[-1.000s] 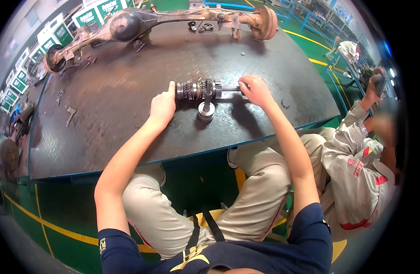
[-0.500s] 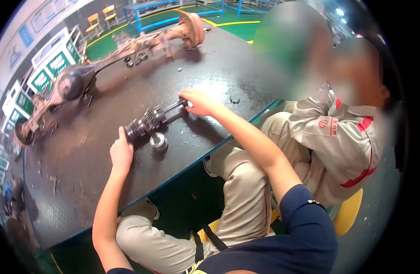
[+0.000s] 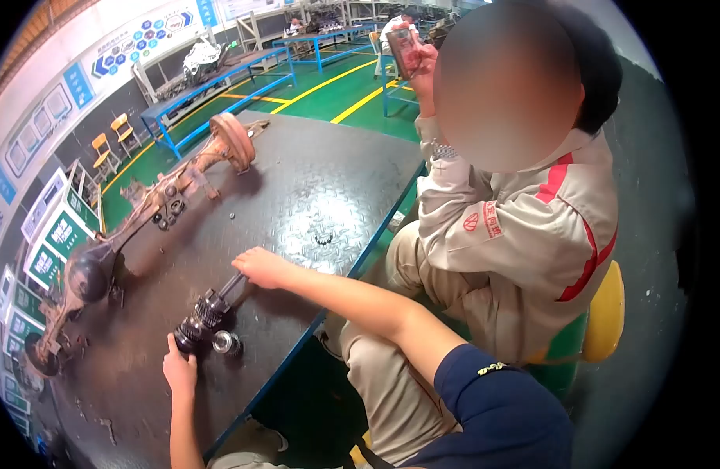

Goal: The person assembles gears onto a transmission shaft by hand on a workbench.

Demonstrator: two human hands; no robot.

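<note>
A dark gear shaft [image 3: 211,309] with several toothed gears lies across the metal tabletop, tilted away from me. My left hand [image 3: 180,369] is closed around its near, gear-covered end, the thumb up along the side. At the far end, the fingers of my right hand [image 3: 263,268] wrap over the thin bare part of the shaft, hiding its tip. Close beside the gears on the right stands a shiny ring-shaped gear [image 3: 226,342]; neither hand touches it.
A rusty vehicle axle [image 3: 90,277] spans the table's left side. A small dark broken ring [image 3: 323,239] and a nut [image 3: 232,216] lie farther back. On my right sits a co-worker [image 3: 516,227], one hand raised with a phone [image 3: 407,53]. The table's blue edge [image 3: 297,344] runs close to me.
The view has swung right and up, so the table's contents appear lower and farther left. Both hands keep their hold on the gear shaft. The co-worker's raised hand and phone now show.
</note>
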